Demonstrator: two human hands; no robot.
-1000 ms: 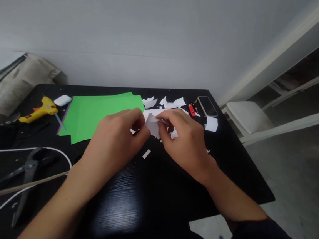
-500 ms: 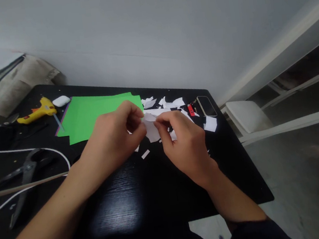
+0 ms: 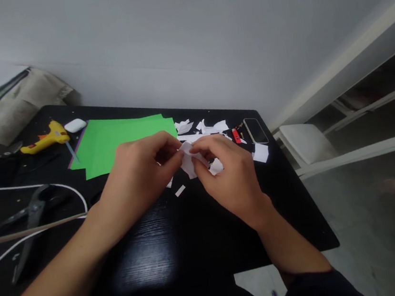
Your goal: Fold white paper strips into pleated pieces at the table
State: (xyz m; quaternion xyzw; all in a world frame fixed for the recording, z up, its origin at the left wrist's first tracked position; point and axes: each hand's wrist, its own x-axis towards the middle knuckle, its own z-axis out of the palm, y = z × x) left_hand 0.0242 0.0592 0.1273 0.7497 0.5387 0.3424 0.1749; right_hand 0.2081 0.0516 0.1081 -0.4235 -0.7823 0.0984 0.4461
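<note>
A small piece of white paper (image 3: 187, 161) is held between my two hands above the black table. My left hand (image 3: 142, 167) pinches its left side between thumb and fingers. From the right, my right hand (image 3: 228, 175) grips the same piece with thumb and index finger. Its upper part looks bent or folded, though fingertips cover much of it. Behind the hands lie several torn white paper scraps (image 3: 213, 127), and one thin white strip (image 3: 180, 190) rests just below the held piece.
Green sheets (image 3: 105, 145) lie left of the scraps, near a yellow glue gun (image 3: 54, 136) and a white rounded object (image 3: 75, 125). Dark-handled pliers (image 3: 34, 213) and white cables (image 3: 75, 189) are at the left. A red lighter (image 3: 236, 136) and a phone (image 3: 256, 131) sit at the right.
Both hands have shifted slightly, and their fingers now sit closer together on the paper. The held piece has turned a little and its upper part looks more bent.
</note>
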